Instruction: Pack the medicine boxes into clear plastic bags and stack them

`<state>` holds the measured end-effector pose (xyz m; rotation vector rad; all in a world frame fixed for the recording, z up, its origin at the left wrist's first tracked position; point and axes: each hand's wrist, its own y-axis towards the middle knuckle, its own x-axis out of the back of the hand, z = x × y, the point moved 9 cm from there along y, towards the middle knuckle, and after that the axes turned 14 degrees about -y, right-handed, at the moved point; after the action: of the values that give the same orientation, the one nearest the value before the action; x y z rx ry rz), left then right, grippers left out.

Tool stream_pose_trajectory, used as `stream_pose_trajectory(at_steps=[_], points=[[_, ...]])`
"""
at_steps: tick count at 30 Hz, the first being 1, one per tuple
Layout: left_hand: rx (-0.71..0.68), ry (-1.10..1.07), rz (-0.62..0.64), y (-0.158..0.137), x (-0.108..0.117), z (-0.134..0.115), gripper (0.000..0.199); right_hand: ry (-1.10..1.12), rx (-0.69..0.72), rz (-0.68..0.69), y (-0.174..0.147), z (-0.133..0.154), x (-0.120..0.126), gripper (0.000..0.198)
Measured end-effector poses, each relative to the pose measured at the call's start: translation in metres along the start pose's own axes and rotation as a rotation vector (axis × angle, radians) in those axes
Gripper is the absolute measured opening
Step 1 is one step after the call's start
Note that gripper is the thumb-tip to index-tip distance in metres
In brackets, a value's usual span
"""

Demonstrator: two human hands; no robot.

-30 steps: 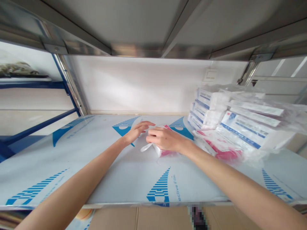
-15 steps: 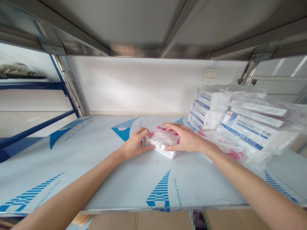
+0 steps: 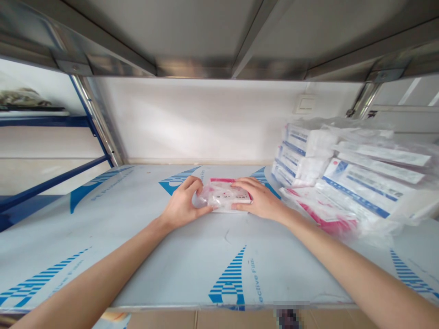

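A small pink-and-white box (image 3: 228, 197), wrapped in crinkled clear plastic, lies on the film-covered shelf (image 3: 137, 256) between my two hands. The fingers and thumb of my left hand (image 3: 181, 201) are closed round the plastic at its left end. My right hand (image 3: 260, 198) grips the right end, thumb along the near side and fingers over the top. To the right of that hand, more pink-and-white packs (image 3: 322, 212) in clear plastic lie flat. Print on the box is too small to read.
White boxes with blue bands (image 3: 360, 187) are stacked in clear bags at the right, with a second stack (image 3: 295, 151) behind. A metal shelf (image 3: 199, 36) hangs low overhead. Metal posts (image 3: 92, 114) stand at the sides, and a wall switch (image 3: 305, 104) is at the back.
The wrapped box has turned so its near edge runs more level, and its pink top shows more. Both hands stay on it, the left having shifted slightly left.
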<state>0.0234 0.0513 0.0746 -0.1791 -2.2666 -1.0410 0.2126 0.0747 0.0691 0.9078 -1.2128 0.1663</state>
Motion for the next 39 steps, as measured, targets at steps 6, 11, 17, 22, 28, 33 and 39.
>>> stream_pose_trajectory(at_steps=[6,11,17,22,28,33,39], points=[[-0.199,0.032,0.146,-0.001,-0.021,-0.031,0.069,-0.06,0.011,-0.102,-0.012,0.007,0.005,0.054],[-0.23,0.077,0.188,-0.005,-0.03,-0.042,0.044,-0.076,0.112,-0.153,-0.017,0.018,0.016,0.035],[-0.211,-0.035,0.17,-0.007,-0.021,-0.059,0.014,-0.021,0.275,-0.155,-0.022,0.033,0.024,0.026],[-0.15,-0.236,0.199,-0.007,-0.017,-0.069,0.022,0.062,0.25,-0.154,-0.023,0.038,0.029,0.025],[-0.078,-0.279,0.33,-0.005,-0.01,-0.06,0.018,0.14,0.257,-0.247,-0.027,0.056,0.047,0.023],[-0.155,0.098,0.504,-0.007,-0.008,-0.051,0.048,0.078,0.397,-0.18,-0.03,0.074,0.047,0.008],[-0.062,0.518,0.403,0.002,0.0,-0.027,0.031,-0.117,0.52,-0.2,-0.033,0.087,0.05,0.039]])
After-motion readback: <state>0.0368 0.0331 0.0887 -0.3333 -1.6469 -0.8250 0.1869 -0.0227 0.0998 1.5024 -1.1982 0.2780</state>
